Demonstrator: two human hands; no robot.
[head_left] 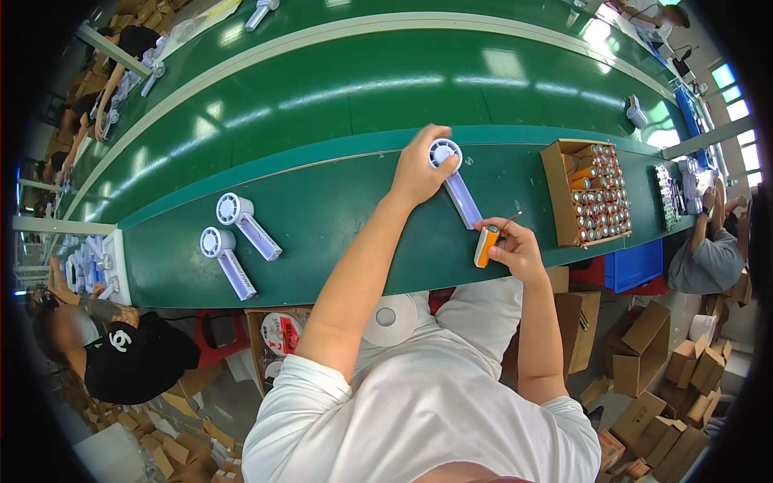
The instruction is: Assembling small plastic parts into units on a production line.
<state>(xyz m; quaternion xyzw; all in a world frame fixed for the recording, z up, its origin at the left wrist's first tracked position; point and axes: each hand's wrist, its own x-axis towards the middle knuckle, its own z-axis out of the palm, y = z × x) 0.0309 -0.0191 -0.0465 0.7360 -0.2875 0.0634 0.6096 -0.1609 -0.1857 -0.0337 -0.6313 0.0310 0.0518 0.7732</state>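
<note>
Left hand [419, 171] grips one fan [461, 199], right hand [518, 252] a battery [485, 248]; another fan [232, 270] bears lettering [245, 285].

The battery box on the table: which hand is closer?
Right. The right hand is just left of the battery box; the left hand is farther left, holding a fan.

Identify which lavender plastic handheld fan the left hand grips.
The lavender plastic fan nearest the orange cylindrical battery in the right hand; the two others farther left lie untouched.
</note>
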